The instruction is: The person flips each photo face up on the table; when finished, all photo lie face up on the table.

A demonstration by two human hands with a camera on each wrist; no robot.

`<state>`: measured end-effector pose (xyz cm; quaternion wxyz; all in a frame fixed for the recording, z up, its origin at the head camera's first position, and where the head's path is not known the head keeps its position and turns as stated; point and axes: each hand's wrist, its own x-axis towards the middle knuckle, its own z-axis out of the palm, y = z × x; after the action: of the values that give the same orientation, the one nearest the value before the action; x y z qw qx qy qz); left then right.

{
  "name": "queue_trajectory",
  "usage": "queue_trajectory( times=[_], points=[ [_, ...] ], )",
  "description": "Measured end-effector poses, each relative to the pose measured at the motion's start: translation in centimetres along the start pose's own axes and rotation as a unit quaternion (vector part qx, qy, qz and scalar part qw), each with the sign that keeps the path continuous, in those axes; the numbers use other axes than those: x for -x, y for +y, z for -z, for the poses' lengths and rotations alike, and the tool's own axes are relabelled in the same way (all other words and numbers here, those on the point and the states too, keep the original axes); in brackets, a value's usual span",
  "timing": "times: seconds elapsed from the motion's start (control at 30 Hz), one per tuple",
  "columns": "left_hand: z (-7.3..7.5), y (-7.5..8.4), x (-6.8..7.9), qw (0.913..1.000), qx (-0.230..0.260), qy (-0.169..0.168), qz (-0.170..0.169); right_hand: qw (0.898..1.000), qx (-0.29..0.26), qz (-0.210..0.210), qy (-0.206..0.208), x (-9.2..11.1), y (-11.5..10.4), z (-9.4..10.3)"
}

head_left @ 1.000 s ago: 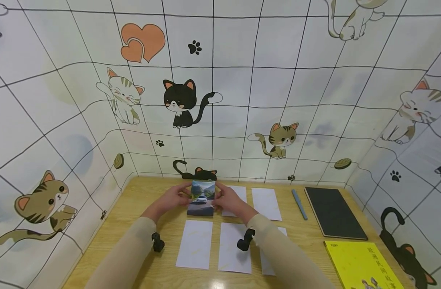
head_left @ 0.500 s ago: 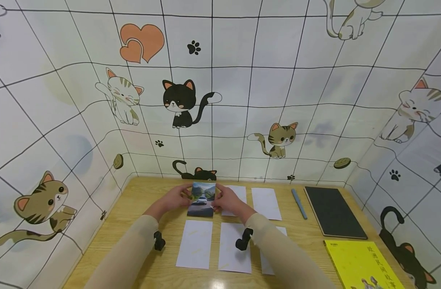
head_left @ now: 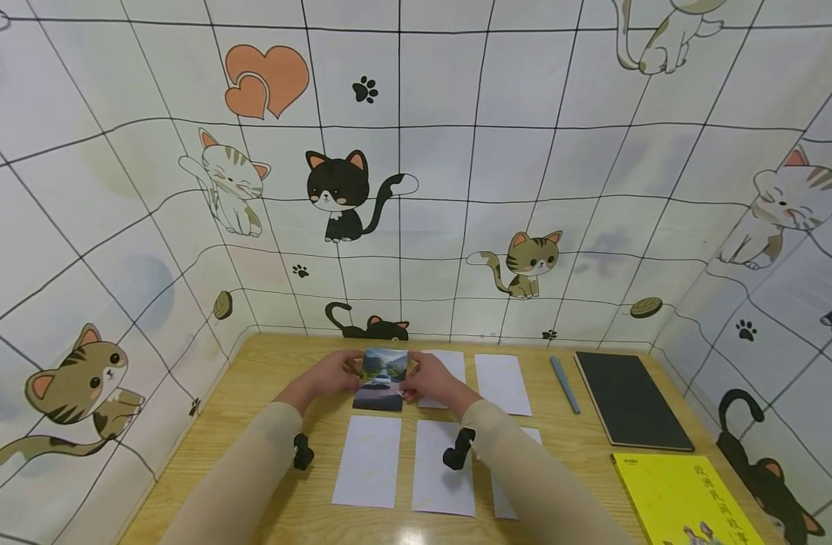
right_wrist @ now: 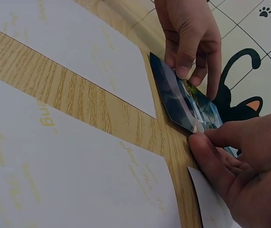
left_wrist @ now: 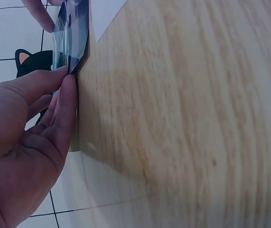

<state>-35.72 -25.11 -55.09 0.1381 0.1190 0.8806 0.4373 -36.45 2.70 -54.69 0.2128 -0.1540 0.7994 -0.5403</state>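
Note:
A photo print (head_left: 383, 378) of a white car on a mountain road stands tilted at the back of the table, picture side toward me. My left hand (head_left: 328, 374) pinches its left edge between thumb and fingers. At the opposite edge, my right hand (head_left: 437, 377) pinches it the same way. The left wrist view shows the print (left_wrist: 76, 33) nearly edge-on above the wood, its corner between thumb and fingertips. In the right wrist view the print's lower edge (right_wrist: 175, 116) lies close to the table; whether it touches cannot be told.
White cards (head_left: 366, 460) with faint yellow writing lie in two rows; the right forearm covers part of one. A blue pen (head_left: 564, 384), a black notebook (head_left: 632, 400) and a yellow book (head_left: 681, 492) lie at the right. A cat-patterned wall covering (head_left: 443, 189) encloses the table.
The photo print's top edge has come down a little, and both hands have moved slightly with it. Both hands keep their grip throughout.

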Motion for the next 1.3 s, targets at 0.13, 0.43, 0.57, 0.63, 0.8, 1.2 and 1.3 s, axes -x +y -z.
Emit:
queue_trajectory(
  times=[0.13, 0.43, 0.57, 0.63, 0.8, 1.2, 1.3],
  points=[
    [0.0, 0.1, 0.0, 0.9998, -0.019, -0.002, -0.003, 1.000, 0.008, -0.007, 0.006, 0.0, -0.1, 0.0],
    [-0.2, 0.1, -0.1, 0.9998, -0.019, 0.003, 0.004, 1.000, 0.020, -0.017, 0.014, 0.3, -0.6, -0.2],
    [-0.3, -0.1, -0.4, 0.9998, -0.019, 0.006, 0.006, 0.999, 0.022, -0.027, 0.026, 0.3, -0.8, -0.4],
    [-0.4, -0.1, -0.5, 0.9996, -0.025, 0.009, 0.006, 0.999, 0.023, -0.032, 0.032, 0.2, -0.8, -0.4],
    [-0.5, -0.1, -0.5, 0.9996, -0.026, 0.012, 0.006, 0.998, 0.027, -0.036, 0.046, 0.2, -0.8, -0.6],
    [-0.5, -0.7, -0.4, 0.9995, -0.027, 0.016, -0.002, 0.996, 0.069, -0.036, 0.048, 0.2, -1.0, -0.7],
    [-0.4, -0.9, -0.4, 0.9994, -0.028, 0.021, -0.001, 0.996, 0.068, -0.031, 0.047, 0.2, -1.0, -0.7]
  ],
)
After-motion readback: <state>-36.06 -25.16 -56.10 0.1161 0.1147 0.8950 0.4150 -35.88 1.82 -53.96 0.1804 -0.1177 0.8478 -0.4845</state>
